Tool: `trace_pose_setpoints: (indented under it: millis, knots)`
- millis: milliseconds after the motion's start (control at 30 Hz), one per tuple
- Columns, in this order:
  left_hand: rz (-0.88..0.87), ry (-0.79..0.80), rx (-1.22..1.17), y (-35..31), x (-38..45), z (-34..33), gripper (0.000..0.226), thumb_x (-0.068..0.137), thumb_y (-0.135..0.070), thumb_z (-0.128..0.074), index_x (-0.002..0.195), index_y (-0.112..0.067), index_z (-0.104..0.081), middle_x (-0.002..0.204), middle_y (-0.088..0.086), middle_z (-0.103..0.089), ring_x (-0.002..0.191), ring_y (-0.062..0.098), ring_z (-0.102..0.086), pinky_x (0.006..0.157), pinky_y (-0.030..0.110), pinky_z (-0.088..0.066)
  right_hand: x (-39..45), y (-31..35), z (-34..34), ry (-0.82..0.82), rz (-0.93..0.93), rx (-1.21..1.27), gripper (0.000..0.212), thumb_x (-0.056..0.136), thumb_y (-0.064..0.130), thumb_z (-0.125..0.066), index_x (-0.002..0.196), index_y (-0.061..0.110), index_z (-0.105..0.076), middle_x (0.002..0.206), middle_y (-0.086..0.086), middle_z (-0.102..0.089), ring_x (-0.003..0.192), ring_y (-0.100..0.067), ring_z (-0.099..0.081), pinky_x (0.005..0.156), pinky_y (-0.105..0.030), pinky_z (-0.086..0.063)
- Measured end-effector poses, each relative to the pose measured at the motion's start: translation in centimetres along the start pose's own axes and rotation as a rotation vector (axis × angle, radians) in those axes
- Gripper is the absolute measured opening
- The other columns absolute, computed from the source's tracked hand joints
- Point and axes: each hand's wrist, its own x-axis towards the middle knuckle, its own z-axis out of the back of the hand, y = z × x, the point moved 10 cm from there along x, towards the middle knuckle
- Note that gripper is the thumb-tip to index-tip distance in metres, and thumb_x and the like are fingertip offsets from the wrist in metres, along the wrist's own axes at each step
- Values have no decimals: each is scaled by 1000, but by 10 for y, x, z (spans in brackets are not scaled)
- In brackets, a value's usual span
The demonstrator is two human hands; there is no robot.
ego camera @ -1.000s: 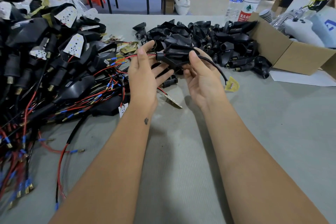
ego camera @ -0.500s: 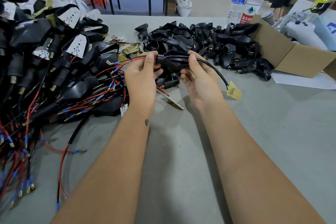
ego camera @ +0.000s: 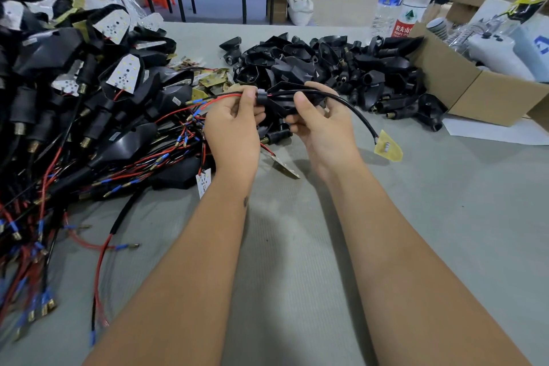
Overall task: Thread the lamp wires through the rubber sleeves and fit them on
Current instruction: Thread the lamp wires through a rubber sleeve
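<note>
Fingers (ego camera: 249, 98) of the left hand (ego camera: 234, 131) are pinched on the red and black wires (ego camera: 225, 97) just where these emerge from the neck of the black rubber sleeve (ego camera: 277, 101), while the right hand (ego camera: 322, 128) is curled around the sleeve's body, thumb laid across its top. The piece is held above the surface (ego camera: 297, 246), between the two heaps.

The sleeve is judged light, soft and slightly grippy, so it should be squeezed gently at its wide body and not crushed over the bore. The wires are thin and limp; they are best taken close to the neck, where they will not buckle, and drawn out straight. The blue-crimped ends (ego camera: 197, 101) may catch if pulled askew. The black cable (ego camera: 356, 111) trails to the right and ends in a small yellow board (ego camera: 388, 146), probably fragile at its solder joint, so no pull should be taken there.

Open room is found toward the body, over bare grey cloth. To the left, the pile of finished lamps (ego camera: 89, 104) and its loose wires lie near and could be snagged. Beyond the hands lies the heap of empty sleeves (ego camera: 326, 62), and a cardboard box (ego camera: 463, 92) closes the right.
</note>
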Motion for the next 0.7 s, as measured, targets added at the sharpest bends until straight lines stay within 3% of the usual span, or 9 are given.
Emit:
trace_pose_setpoints:
  millis: [133, 333, 433, 533, 600, 700]
  knots:
    - [45, -50, -92, 4, 0, 7, 24, 101, -13, -51, 82, -17, -66, 72, -7, -69, 71, 5, -71, 67, 19, -55, 2, -6, 17, -150, -40, 117, 14, 91, 12, -66, 103, 8, -59, 74, -4, -66, 54, -9, -58, 55, -20, -50]
    - [174, -155, -424, 12, 7, 20, 21, 105, -19, -41, 95, -10, -57, 83, 10, -65, 77, 19, -73, 70, 24, -56, 1, -16, 41, -321, -133, 488, 16, 90, 15, -69, 101, 13, -57, 85, -5, -66, 64, -13, -65, 60, -19, -54]
    - [244, -40, -494, 15, 5, 4, 23, 104, -22, -46, 111, -4, -58, 92, 13, -68, 87, 23, -72, 78, 29, -59, 0, -16, 36, -286, -160, 503, 7, 91, 13, -67, 95, 11, -61, 82, -7, -66, 64, -15, -65, 60, -20, -55]
    - [334, 123, -433, 21, -6, -20, 32, 100, -21, -54, 123, 1, -57, 114, 15, -68, 100, 22, -71, 85, 31, -58, 0, -16, 23, -200, -180, 444, 14, 93, 11, -64, 106, 8, -62, 79, -8, -68, 62, -15, -64, 60, -21, -55]
    - [331, 256, -359, 20, -14, -35, 23, 100, -23, -53, 118, -13, -63, 117, 10, -70, 106, 21, -68, 88, 32, -57, -2, -15, 13, -119, -190, 362, 24, 94, 8, -61, 118, 7, -59, 82, -8, -70, 62, -14, -64, 61, -20, -55]
    - [274, 322, -328, 13, -17, -40, 20, 103, -22, -47, 111, -27, -65, 108, 5, -73, 98, 20, -70, 80, 32, -59, -3, -12, 1, 1, -179, 244, 25, 93, 3, -59, 115, 15, -60, 87, -7, -70, 65, -15, -63, 62, -21, -55]
